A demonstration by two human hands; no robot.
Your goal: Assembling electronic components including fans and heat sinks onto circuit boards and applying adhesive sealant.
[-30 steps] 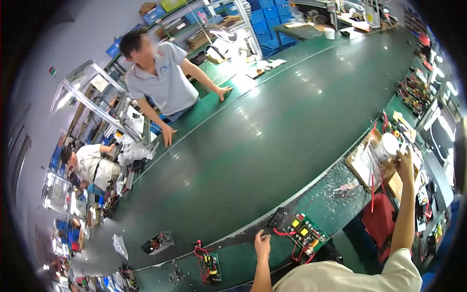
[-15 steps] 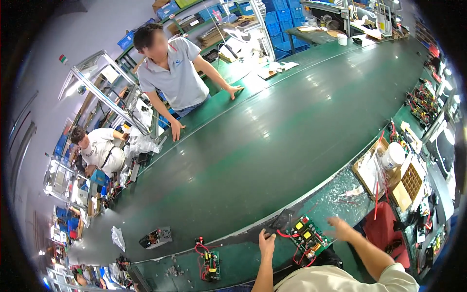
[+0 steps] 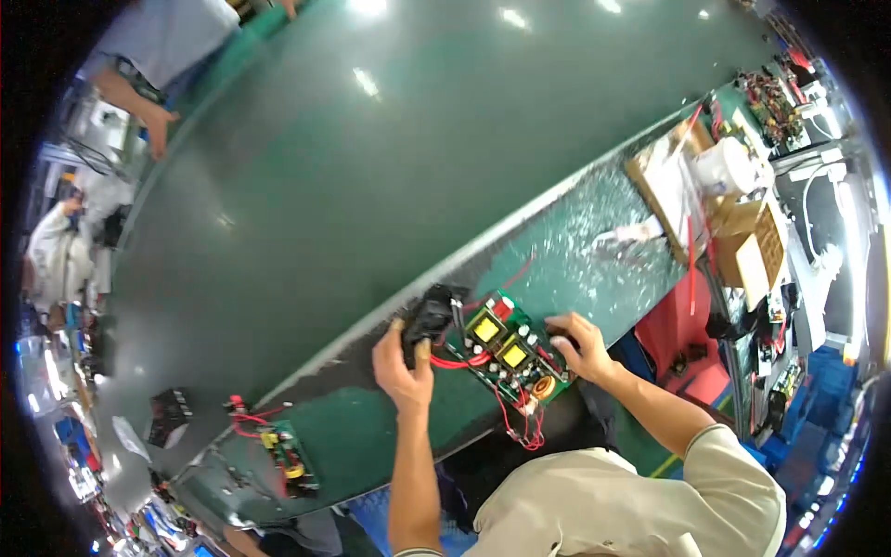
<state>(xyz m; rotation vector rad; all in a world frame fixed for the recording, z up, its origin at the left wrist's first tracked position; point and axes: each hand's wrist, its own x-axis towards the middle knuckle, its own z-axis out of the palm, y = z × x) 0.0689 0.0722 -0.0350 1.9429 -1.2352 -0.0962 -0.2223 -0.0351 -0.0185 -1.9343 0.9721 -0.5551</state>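
Observation:
A green circuit board (image 3: 513, 354) with yellow-topped transformers and red wires lies at the bench's near edge, in front of me. My left hand (image 3: 406, 367) grips a black panel-like part (image 3: 430, 314) at the board's left, thumb on its near side. Thick red wires run from beside this part to the board. My right hand (image 3: 580, 350) is at the board's right edge, thumb and fingers apart. It appears to hold nothing; whether its fingertips touch the board I cannot tell. Thin red wires (image 3: 525, 429) hang off the board's near side.
Farther left on the bench lies a second circuit board (image 3: 288, 457) with red wires. A black boxed unit (image 3: 169, 418) sits on the dark belt (image 3: 353, 186). At right stand a white tub (image 3: 725, 167), a cardboard divider box (image 3: 747, 243) and a red chair (image 3: 682, 343). A co-worker's hand (image 3: 153, 121) rests across the belt.
My view has tipped down toward the bench. The black part, flat beside the board before, is now raised in my left hand. My right hand has come in to the board's edge.

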